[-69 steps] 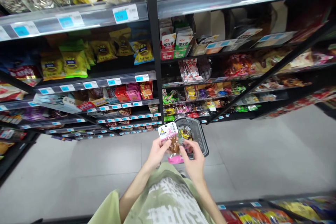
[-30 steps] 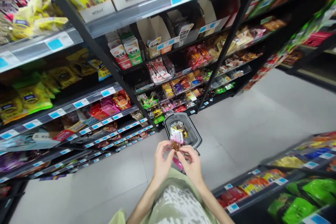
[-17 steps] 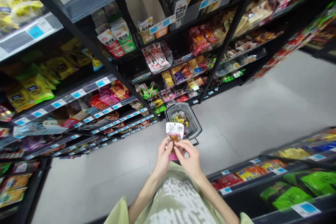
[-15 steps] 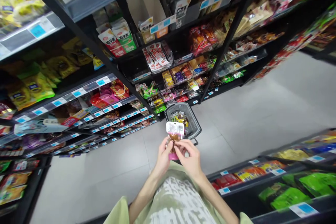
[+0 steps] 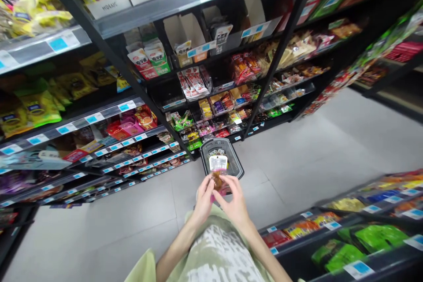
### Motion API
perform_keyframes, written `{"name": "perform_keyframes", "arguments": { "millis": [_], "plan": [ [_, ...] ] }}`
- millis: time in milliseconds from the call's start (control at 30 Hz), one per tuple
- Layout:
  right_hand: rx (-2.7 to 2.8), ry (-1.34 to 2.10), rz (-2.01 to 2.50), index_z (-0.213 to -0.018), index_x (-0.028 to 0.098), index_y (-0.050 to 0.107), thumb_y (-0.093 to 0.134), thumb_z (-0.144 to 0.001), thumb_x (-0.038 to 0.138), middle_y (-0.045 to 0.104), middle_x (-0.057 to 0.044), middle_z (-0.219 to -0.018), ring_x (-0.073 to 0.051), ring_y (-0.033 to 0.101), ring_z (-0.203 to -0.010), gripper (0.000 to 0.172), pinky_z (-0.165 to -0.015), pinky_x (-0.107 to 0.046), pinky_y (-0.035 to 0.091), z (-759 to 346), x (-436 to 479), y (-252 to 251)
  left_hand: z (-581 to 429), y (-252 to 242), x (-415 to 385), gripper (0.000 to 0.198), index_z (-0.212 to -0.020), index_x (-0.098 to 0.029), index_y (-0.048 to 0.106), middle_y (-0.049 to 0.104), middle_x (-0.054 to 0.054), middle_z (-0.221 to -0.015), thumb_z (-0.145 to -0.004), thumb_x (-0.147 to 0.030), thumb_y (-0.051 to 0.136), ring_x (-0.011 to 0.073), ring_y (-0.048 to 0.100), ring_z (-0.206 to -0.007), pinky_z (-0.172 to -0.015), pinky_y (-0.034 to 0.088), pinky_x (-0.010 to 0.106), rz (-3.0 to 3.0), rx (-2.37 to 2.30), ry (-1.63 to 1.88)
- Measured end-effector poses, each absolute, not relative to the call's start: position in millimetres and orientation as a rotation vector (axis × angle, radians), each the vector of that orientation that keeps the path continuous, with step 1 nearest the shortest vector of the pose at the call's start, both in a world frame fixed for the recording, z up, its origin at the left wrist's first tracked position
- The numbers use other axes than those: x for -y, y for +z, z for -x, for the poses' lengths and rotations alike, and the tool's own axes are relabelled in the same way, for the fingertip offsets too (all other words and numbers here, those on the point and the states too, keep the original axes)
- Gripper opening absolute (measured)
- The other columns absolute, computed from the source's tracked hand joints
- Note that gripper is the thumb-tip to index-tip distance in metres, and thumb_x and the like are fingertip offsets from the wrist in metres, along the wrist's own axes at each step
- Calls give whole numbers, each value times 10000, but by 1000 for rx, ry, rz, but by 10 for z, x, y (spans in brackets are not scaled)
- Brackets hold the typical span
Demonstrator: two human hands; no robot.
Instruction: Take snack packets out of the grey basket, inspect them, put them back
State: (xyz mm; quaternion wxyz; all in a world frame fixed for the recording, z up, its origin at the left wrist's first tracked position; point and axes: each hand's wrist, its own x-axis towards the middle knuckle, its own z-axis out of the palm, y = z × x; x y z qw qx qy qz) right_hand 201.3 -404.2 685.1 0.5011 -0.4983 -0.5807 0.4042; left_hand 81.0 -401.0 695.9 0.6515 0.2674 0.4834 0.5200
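Observation:
Between my two hands is a small snack packet (image 5: 218, 164) with a white label at its top, a clear middle showing brown contents, and pink edging. My left hand (image 5: 204, 194) grips its left side, fingers curled at the edge. My right hand (image 5: 233, 196) pinches the right side, thumb across the lower part. Just beyond the packet, a grey shopping basket (image 5: 236, 165) stands on the floor with a few small packets inside, partly hidden behind the held one.
Tall black shelves of snacks run along the far side, with white konjac-style packets (image 5: 193, 83) and yellow bags (image 5: 38, 108) on them. At lower right, another shelf holds green bags (image 5: 380, 238). Grey tiled floor (image 5: 304, 154) lies between the shelves.
My view has shifted slightly, so the shelves and basket sit a little further left. The packet stays in both hands, and my right fingers have spread a little along its edge.

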Motion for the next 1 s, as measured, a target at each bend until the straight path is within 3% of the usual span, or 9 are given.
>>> {"name": "perform_keyframes", "arguments": {
  "millis": [67, 167, 267, 367, 667, 1000],
  "plan": [
    [1328, 1053, 1202, -1302, 244, 570, 705, -850, 302, 579, -120, -1273, -260, 609, -1127, 476, -899, -386, 556, -2023, 4027, 6804, -805, 6971, 4008, 546, -1333, -243, 626, 537, 119, -1474, -917, -587, 540, 304, 538, -1320, -1089, 459, 472, -707, -1060, 1144],
    [1084, 1254, 1214, -1207, 208, 627, 695, -858, 377, 680, -109, -1147, -250, 671, -1009, 394, -873, -379, 566, -2019, 4008, 6720, -795, 6986, 3990, 458, -1148, -232, 746, 461, 96, -1536, -926, -570, 531, 310, 415, -1423, -1200, 313, 486, -1038, -1162, 1053],
    [861, 1423, 1183, -1087, 191, 685, 683, -863, 445, 736, -86, -1008, -235, 695, -897, 339, -803, -342, 570, -1979, 3974, 6668, -813, 6985, 3931, 312, -999, -208, 774, 575, 127, -1369, -888, -466, 639, 292, 559, -1264, -1121, 406, 454, -1193, -1305, 1046],
    [675, 1517, 1122, -1106, 199, 693, 688, -861, 468, 744, -70, -980, -207, 685, -821, 363, -713, -291, 557, -1910, 3902, 6642, -827, 6967, 3823, 305, -1089, -194, 726, 654, 112, -1176, -848, -378, 701, 242, 646, -1068, -980, 503, 376, -1125, -1281, 1117],
    [578, 1418, 1191, -1023, 197, 711, 675, -866, 509, 733, -60, -895, -205, 657, -760, 351, -622, -277, 522, -1847, 3529, 6630, -760, 6887, 3386, 368, -1188, -191, 675, 678, 111, -1215, -830, -268, 719, 234, 651, -1090, -996, 500, 350, -1023, -1152, 1085],
    [519, 1404, 1240, -985, 201, 740, 752, -803, 466, 756, -70, -942, -210, 676, -776, 321, -664, -298, 549, -1642, 2903, 6778, -488, 6821, 2717, 344, -1175, -178, 651, 696, 106, -1156, -844, -259, 701, 210, 659, -1011, -916, 524, 317, -1051, -1086, 1060]
  ]
}}
